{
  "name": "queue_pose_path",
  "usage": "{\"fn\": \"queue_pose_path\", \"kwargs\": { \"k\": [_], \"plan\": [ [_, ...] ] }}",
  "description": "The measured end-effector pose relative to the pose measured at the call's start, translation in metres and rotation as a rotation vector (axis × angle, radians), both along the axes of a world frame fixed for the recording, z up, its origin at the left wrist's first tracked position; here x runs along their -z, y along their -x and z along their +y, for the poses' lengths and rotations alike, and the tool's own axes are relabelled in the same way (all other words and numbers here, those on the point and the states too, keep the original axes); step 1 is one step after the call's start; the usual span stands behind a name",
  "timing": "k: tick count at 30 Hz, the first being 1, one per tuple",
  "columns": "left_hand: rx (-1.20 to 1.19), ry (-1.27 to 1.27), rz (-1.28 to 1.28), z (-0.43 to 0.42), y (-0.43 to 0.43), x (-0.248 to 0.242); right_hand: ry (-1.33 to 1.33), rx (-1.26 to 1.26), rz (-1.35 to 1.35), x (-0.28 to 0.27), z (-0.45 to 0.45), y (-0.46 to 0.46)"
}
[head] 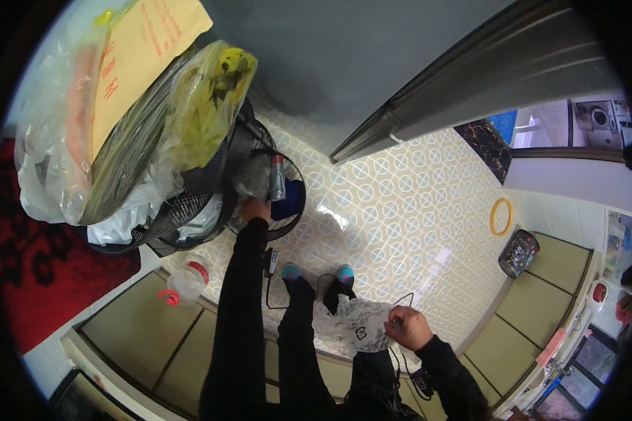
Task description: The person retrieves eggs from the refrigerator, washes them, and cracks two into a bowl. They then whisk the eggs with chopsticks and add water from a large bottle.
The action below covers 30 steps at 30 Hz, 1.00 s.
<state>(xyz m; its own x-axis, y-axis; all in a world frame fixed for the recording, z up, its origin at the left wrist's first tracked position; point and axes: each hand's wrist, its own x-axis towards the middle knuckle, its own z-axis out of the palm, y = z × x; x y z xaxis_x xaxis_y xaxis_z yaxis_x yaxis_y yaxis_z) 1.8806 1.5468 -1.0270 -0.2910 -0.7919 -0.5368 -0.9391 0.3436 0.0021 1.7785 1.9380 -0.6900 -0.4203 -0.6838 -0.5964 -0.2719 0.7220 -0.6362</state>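
My right hand (412, 329) grips the gathered edge of a crumpled, translucent plastic bag (361, 323), which bears dark printing and hangs in front of my legs. With the arm stretched forward, my left hand (255, 209) is at a round black wire basket (300, 210) low on a black rack. Its fingers are largely hidden near clear plastic wrapping (251, 176), so its grip does not show. Beside this hand are a silver cylinder with a red end (277, 179) and a dark blue item (288, 201) in the basket.
Black mesh baskets (200, 184) hold several plastic bags, including one with yellow contents (203, 121), and a tan paper envelope (142, 63). A large plastic bottle (187, 284), power strip (271, 262), trash bin (519, 253), yellow ring (501, 217) and grey refrigerator (316, 58) surround the tiled floor (395, 226).
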Motion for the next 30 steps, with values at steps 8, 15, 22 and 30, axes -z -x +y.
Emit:
{"fn": "queue_pose_path", "kwargs": {
  "k": [8, 15, 22, 30],
  "plan": [
    [0.471, 0.285, 0.450, 0.017, 0.011, 0.013, -0.013, -0.077, 0.021, 0.004, -0.003, -0.001],
    [0.247, -0.403, 0.289, 0.012, 0.006, 0.010, -0.022, -0.101, 0.033, 0.005, -0.009, 0.000],
    [0.217, -0.373, -0.088, -0.026, -0.018, 0.103, -0.024, -0.083, 0.046, 0.017, -0.008, 0.000],
    [0.301, -0.042, 0.196, -0.059, 0.001, 0.169, -0.031, -0.051, 0.035, 0.040, -0.014, 0.001]
  ]
}}
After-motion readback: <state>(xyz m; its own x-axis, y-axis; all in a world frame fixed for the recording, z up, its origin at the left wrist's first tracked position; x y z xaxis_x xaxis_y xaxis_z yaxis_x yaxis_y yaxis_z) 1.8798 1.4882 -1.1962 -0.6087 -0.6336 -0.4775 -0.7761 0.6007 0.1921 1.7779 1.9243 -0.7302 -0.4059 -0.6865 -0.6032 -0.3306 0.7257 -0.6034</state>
